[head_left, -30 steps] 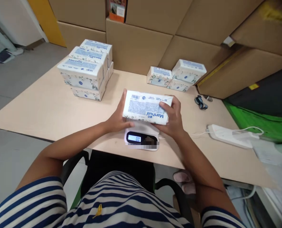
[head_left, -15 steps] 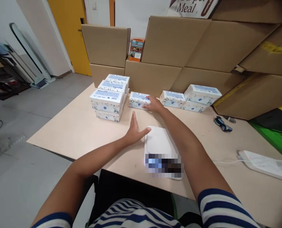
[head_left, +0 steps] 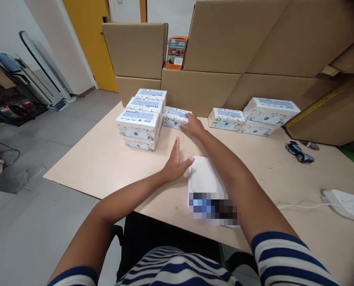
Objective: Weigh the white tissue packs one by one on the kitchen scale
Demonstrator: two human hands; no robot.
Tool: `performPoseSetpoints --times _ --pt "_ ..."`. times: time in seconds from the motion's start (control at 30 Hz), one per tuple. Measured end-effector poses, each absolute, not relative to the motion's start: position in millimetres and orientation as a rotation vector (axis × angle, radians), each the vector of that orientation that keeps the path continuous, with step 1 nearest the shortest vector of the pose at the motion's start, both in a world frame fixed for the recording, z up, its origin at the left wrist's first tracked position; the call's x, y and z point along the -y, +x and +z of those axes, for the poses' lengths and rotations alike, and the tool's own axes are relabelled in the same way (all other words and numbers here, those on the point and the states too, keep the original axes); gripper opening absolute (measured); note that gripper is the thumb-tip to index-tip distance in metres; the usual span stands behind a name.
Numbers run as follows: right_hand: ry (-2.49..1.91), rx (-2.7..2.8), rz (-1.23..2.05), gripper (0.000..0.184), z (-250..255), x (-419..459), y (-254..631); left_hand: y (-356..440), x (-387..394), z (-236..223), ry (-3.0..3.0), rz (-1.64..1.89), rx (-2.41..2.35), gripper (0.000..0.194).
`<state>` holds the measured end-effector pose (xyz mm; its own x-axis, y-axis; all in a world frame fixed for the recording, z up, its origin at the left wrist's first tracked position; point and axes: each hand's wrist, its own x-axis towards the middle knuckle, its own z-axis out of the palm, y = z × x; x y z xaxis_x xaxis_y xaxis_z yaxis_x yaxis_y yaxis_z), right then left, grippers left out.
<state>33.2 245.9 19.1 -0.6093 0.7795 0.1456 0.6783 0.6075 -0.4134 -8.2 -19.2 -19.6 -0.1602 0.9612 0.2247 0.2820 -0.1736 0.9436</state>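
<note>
My right hand point(head_left: 194, 125) is closed around the right end of a white tissue pack point(head_left: 173, 118) with blue print, which lies flat on the table. The pack's left end is right beside a stack of tissue packs point(head_left: 137, 129), piled in rows at the table's left. Nearer to me, my left hand point(head_left: 174, 163) is open and holds nothing, its fingers stretched up and its thumb pointing right. That thumb is by the top corner of a white flat device point(head_left: 205, 174), whose lower part is pixelated and partly covered by my right forearm.
More tissue packs point(head_left: 226, 118) stand to the right, two of them stacked point(head_left: 270, 112). Cardboard boxes point(head_left: 201, 91) wall off the back, with an orange carton point(head_left: 176, 53) among them. Dark glasses point(head_left: 299, 152) and a white power strip point(head_left: 348, 204) with a cable lie at right.
The view has shifted a little. My right hand has slid the tissue pack slightly left, closer against the stack. My left hand stays open near the white device.
</note>
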Motion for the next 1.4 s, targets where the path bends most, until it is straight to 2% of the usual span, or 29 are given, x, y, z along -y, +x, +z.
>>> performPoseSetpoints --times 0.23,0.37,0.6,0.67,0.73,0.83,0.93,1.07,1.17,1.23,1.3,1.4 --pt "-1.233 2.528 0.523 0.081 36 -237 33 -16 22 -22 1.547 1.372 -1.431 0.113" --pt "-1.252 2.509 0.644 0.095 44 -239 36 -21 20 -22 1.627 1.364 -1.430 0.109" --pt "-1.144 2.316 1.166 0.120 53 -229 52 -20 18 -14 1.644 1.322 -1.434 0.122" --pt "-1.060 2.184 1.366 0.131 57 -225 74 -20 18 -12 1.652 1.290 -1.449 0.123" --pt "-0.960 2.163 1.433 0.136 56 -217 112 -21 19 -12 1.676 1.235 -1.481 0.121" --pt "-0.847 2.269 1.267 0.117 39 -191 193 -20 17 -13 1.736 1.108 -1.540 0.113" --pt "-0.931 2.152 1.122 0.104 15 -145 272 -19 13 -17 1.778 1.067 -1.582 0.107" --pt "-1.198 1.951 0.653 0.086 5 -89 332 -18 10 -20 1.766 1.076 -1.568 0.098" --pt "-1.015 1.770 0.334 0.071 11 -77 352 -17 12 -15 1.734 1.064 -1.568 0.098" --pt "-0.828 1.693 0.250 0.062 11 -78 360 -15 14 -11 1.731 1.039 -1.582 0.101" --pt "-0.769 1.691 0.240 0.059 6 -79 365 -14 16 -7 1.729 1.020 -1.596 0.103" --pt "-0.935 1.783 0.216 0.069 -2 -76 365 -14 16 -6 1.713 1.050 -1.600 0.105"
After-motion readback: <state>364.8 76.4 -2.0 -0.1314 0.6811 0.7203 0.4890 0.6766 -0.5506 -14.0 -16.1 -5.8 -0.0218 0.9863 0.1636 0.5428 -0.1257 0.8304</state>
